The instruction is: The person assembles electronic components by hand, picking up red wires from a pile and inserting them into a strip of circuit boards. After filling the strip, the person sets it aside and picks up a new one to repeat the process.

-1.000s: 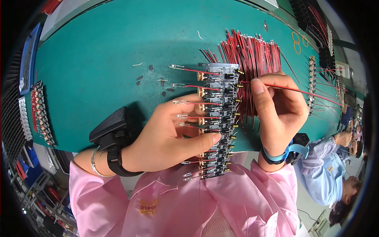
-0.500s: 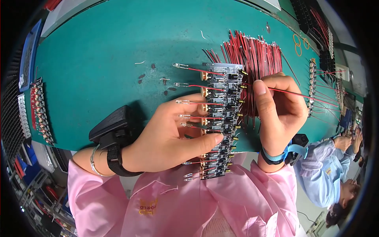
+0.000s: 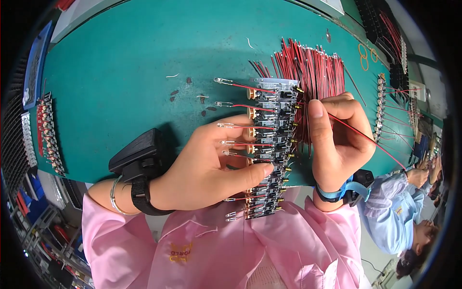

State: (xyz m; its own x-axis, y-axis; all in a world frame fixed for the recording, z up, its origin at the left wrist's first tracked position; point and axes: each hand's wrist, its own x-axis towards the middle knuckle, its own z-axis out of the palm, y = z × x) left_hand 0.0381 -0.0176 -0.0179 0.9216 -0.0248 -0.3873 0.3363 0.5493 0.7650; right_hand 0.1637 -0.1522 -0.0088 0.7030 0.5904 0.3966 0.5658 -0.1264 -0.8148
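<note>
My left hand point(image 3: 211, 161) is closed on a long strip of joined circuit boards point(image 3: 284, 111), thumb on top and fingers underneath. Clear LEDs point(image 3: 222, 104) on red and black leads stick out along the strip's left edge, beside small copper-coloured coils point(image 3: 251, 113). Yellow-tipped parts line its right edge. Thumb and forefinger of my right hand point(image 3: 341, 135) pinch a red and black wire point(image 3: 368, 138), its tail trailing down to the right. The pinched end lies close to the strip's right edge; whether it touches is hidden. Behind is a thick bundle of red and black wires point(image 3: 313, 67).
Orange rubber bands point(image 3: 363, 58) lie on the green table point(image 3: 144, 48) at far right. Further board strips stand at the right point(image 3: 380, 106) and left point(image 3: 49, 132). Wire scraps and dark bits dot the mat. A co-worker in a blue sleeve point(image 3: 390, 192) sits at the right.
The wire's tail in my right hand has swung downward, and that hand has tilted slightly. The board strip has shifted a little to the right; my left hand keeps its hold.
</note>
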